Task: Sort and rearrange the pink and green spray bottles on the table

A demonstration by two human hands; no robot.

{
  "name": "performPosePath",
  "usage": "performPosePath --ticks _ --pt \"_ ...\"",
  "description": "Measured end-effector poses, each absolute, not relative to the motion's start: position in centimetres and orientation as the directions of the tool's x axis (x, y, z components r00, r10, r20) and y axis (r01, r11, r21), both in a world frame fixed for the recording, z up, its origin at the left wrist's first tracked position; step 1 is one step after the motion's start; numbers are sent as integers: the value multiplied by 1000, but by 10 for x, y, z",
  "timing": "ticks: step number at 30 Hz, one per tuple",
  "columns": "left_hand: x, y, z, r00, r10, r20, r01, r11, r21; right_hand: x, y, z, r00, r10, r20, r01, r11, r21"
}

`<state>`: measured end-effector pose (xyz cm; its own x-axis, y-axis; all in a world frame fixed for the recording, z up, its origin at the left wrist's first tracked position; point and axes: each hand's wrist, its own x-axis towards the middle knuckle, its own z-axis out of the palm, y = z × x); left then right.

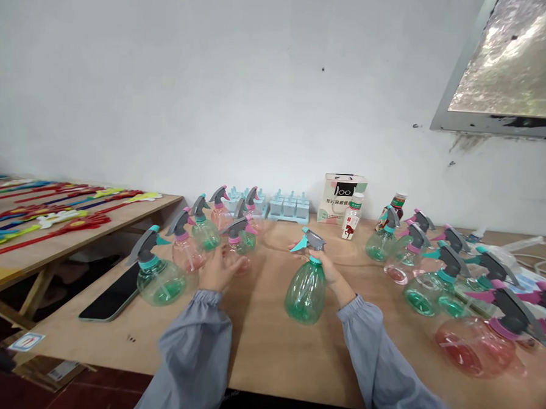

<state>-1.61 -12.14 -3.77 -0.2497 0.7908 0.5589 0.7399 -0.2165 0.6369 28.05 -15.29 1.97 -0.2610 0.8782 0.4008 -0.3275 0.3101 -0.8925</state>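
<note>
My right hand point(328, 269) is closed round the neck of a green spray bottle point(305, 295) with a grey and turquoise trigger head. The bottle is slightly tilted, and I cannot tell whether its base touches the table. At the left, my left hand point(218, 269) curls round the side of a pink spray bottle point(239, 251) with a grey and pink head. Its thumb lies in front, while the other fingers are partly hidden. Around that hand stand more spray bottles, including a green one point(163, 281) and a pink one point(187, 252).
Several green and pink spray bottles point(476, 346) crowd the right side. A phone point(113, 294) lies at the left edge. Light-blue moulds point(289, 206), a paper bag point(335, 201) and a white-labelled bottle point(352, 218) stand by the wall. Colourful hand-shaped clappers point(66, 221) cover another table.
</note>
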Motion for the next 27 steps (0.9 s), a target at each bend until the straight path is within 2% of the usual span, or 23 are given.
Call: performPosePath --ticks 3,7,12,18,22,27 --pt "13 -124 -40 -222 820 528 806 -150 573 279 -155 25 -283 880 382 -388 259 -884" --pt "45 -128 -45 -158 796 584 816 -228 531 281 -155 20 -260 902 344 -421 215 -881" --pt "53 -130 -58 -63 835 546 759 -315 569 281 -155 14 10 916 400 -417 368 -831" --pt "51 -133 -54 -72 854 515 776 -276 567 274 -160 14 -25 912 409 -367 372 -853" --pt "53 -136 -48 -95 870 485 782 -236 577 267 -162 8 136 886 442 -269 463 -845" --pt "55 -136 -48 -93 841 532 764 -282 580 266 -165 10 8 906 423 -260 410 -874"
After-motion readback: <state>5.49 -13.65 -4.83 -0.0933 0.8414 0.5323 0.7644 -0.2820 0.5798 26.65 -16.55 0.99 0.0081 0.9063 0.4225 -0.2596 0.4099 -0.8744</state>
